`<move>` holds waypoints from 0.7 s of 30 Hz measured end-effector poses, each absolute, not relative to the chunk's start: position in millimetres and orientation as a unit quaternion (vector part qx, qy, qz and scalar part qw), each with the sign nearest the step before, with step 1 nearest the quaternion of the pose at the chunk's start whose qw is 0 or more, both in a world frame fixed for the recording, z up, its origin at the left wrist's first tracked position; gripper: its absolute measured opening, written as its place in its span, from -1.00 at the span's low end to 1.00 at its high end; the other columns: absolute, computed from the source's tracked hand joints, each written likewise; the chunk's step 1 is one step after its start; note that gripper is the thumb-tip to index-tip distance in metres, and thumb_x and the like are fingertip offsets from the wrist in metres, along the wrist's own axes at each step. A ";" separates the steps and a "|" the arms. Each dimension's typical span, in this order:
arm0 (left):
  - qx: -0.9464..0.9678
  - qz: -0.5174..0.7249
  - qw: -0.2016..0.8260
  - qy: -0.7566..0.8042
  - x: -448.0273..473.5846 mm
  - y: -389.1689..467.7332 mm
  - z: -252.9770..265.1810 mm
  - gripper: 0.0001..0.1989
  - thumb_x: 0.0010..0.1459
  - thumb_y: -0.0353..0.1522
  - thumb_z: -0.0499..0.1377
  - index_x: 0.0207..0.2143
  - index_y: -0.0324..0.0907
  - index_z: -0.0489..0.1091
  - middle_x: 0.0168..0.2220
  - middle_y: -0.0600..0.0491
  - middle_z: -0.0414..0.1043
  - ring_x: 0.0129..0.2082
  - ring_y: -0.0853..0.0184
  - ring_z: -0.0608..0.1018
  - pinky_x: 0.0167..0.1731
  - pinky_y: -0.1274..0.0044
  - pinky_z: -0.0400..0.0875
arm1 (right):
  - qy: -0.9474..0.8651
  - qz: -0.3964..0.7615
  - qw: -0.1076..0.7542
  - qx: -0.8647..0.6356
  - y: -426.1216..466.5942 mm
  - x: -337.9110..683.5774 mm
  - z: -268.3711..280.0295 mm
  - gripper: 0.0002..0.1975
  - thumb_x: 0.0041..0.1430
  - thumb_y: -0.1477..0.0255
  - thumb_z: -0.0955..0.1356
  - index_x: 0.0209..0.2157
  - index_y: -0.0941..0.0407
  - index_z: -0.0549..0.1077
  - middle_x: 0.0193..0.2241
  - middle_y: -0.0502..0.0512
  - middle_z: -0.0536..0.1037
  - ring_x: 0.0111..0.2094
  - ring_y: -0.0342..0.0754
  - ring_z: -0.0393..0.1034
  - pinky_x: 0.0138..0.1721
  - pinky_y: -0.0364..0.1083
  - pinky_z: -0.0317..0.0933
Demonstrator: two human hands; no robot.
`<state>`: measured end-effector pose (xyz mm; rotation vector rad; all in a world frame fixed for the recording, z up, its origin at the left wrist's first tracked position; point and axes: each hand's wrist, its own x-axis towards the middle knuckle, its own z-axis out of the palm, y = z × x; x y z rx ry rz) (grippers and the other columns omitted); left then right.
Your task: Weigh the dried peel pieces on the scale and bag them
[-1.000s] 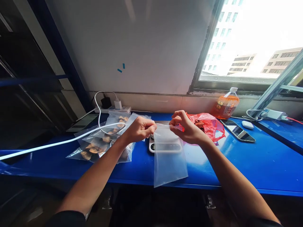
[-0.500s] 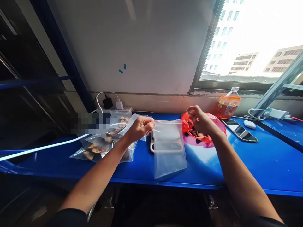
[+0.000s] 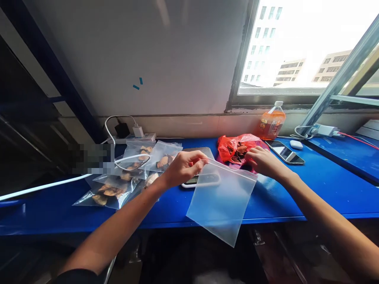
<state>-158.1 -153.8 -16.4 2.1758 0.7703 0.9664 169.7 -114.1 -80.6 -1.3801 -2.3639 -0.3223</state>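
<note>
My left hand is closed in a pinch on the top left corner of a clear zip bag. The bag hangs flat and tilted in front of the table edge, with nothing seen inside. My right hand has its fingers curled beside the bag's top right corner, in front of a red plastic bag. Whatever those fingers hold, if anything, is hidden. Dried brown slices show in the red bag's mouth. Behind the zip bag is a digital scale, partly covered by my left hand.
Several clear bags of dried slices lie at the left, with a white cable over them. An orange drink bottle, a phone and a white earbud case stand or lie at the back right of the blue table.
My right hand has come down towards the zip bag's right corner. The zip bag has swung lower and tilted, its right side dropping. The view has turned slightly right.
</note>
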 end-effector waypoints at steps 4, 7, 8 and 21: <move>0.874 0.271 0.258 0.311 -120.6 -157.5 -13.8 -0.78 0.20 -0.37 0.06 -0.34 -0.27 0.48 -0.59 0.12 0.36 -0.61 0.47 0.33 -0.58 0.63 0.18 | -0.872 -0.143 0.135 -0.447 -95.1 171.1 -47.9 -0.78 0.06 0.59 0.27 -0.35 0.09 0.53 -0.34 0.15 0.55 -0.25 0.03 0.36 -0.16 0.01 0.21; 0.914 0.152 0.197 0.321 -85.6 -153.1 -8.8 -0.77 0.21 -0.40 0.05 -0.33 -0.24 0.50 -0.49 0.06 0.48 -0.52 0.42 0.45 -0.50 0.61 0.26 | -0.861 -0.161 0.152 -0.458 -82.3 168.9 -24.0 -0.72 0.01 0.66 0.24 -0.37 0.12 0.53 -0.36 0.16 0.56 -0.32 0.00 0.37 -0.17 0.00 0.21; 0.922 0.116 0.171 0.327 -73.8 -149.7 -7.9 -0.76 0.21 -0.39 0.04 -0.34 -0.23 0.51 -0.44 0.03 0.51 -0.47 0.38 0.49 -0.46 0.59 0.29 | -0.848 -0.175 0.172 -0.470 -78.9 168.5 -17.0 -0.72 0.01 0.66 0.23 -0.36 0.14 0.53 -0.35 0.18 0.56 -0.32 0.01 0.37 -0.18 0.00 0.21; 0.869 0.051 0.059 0.489 -22.7 -98.9 -9.4 -0.65 0.05 -0.13 0.25 -0.32 -0.27 0.52 -0.28 -0.26 0.52 -0.17 -0.06 0.56 -0.21 0.30 0.44 | -0.716 -0.044 0.404 -0.567 -107.0 193.3 -37.0 -0.76 0.15 0.24 0.28 -0.32 0.12 0.43 -0.36 0.17 0.50 -0.36 0.00 0.40 -0.34 -0.03 0.28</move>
